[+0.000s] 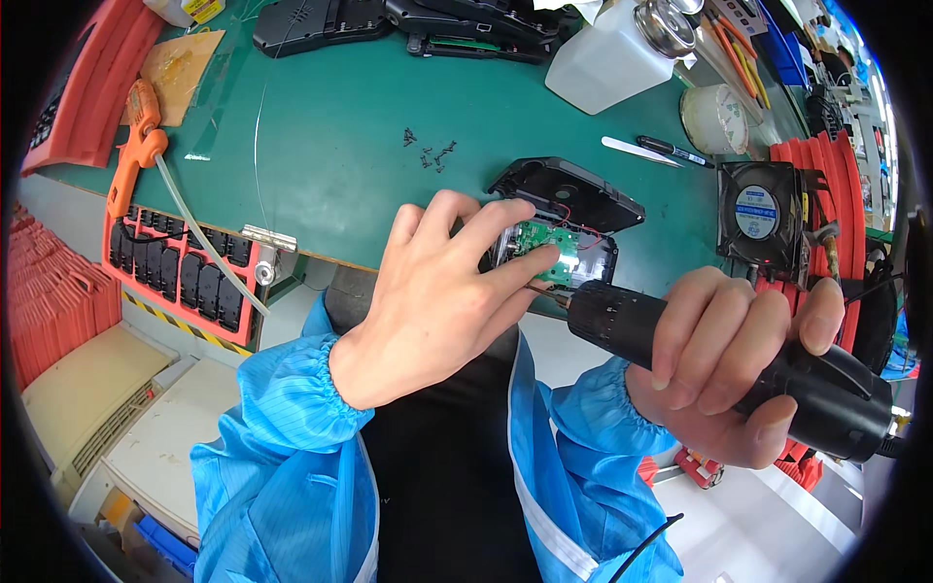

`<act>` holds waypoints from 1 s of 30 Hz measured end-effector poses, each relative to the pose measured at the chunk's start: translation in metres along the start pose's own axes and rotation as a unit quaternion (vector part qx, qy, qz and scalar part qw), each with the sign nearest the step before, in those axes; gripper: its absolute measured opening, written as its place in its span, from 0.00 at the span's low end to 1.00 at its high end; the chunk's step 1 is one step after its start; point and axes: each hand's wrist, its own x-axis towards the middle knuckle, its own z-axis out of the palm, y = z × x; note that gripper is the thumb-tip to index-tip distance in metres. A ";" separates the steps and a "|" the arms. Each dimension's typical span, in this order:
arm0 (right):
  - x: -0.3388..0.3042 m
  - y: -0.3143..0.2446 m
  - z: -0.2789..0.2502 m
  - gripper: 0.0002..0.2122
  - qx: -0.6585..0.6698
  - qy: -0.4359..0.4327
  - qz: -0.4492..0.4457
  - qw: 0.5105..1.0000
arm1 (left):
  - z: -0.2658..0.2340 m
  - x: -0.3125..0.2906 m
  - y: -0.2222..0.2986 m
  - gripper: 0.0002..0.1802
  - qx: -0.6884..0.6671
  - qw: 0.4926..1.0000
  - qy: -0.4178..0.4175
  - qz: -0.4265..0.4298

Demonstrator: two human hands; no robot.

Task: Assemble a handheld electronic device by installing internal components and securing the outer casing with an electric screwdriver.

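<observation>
Left hand (437, 291) spread open, steadying opened black device (564, 228) with green circuit board (539, 243). Right hand (739, 364) wrapped tight around black electric screwdriver (719, 355).

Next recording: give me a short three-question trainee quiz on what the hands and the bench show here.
1. True or false: the right hand grips a black electric screwdriver whose tip points at the green circuit board.
2. Multiple choice: where do the loose black screws lie? A) on the green mat, beyond the opened device B) in the white bottle C) in the red tray
3. Fill in: the left hand steadies the opened black ____ at the bench edge.

Key: 1 true; 2 A; 3 device casing.
</observation>
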 end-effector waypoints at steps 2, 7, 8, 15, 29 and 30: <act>0.000 0.003 -0.001 0.20 0.004 -0.003 0.001 1.000 | 0.000 -0.001 -0.001 0.24 0.003 1.000 0.000 -0.002; -0.002 0.006 0.002 0.21 0.006 0.010 -0.013 1.000 | 0.000 -0.001 0.000 0.24 0.005 1.000 -0.005 0.000; -0.003 0.005 0.004 0.21 0.009 0.026 -0.022 0.999 | 0.000 0.000 0.000 0.25 0.004 1.000 -0.006 0.001; -0.001 0.005 0.000 0.21 0.011 0.007 -0.007 1.000 | 0.000 -0.001 0.000 0.25 0.006 1.000 -0.006 -0.001; 0.006 -0.006 -0.012 0.20 -0.015 -0.043 0.002 0.999 | -0.002 0.002 0.000 0.24 -0.004 1.000 -0.013 0.000; 0.007 -0.010 -0.014 0.19 -0.017 -0.034 0.002 0.999 | -0.002 0.001 0.000 0.24 -0.001 1.000 -0.010 0.001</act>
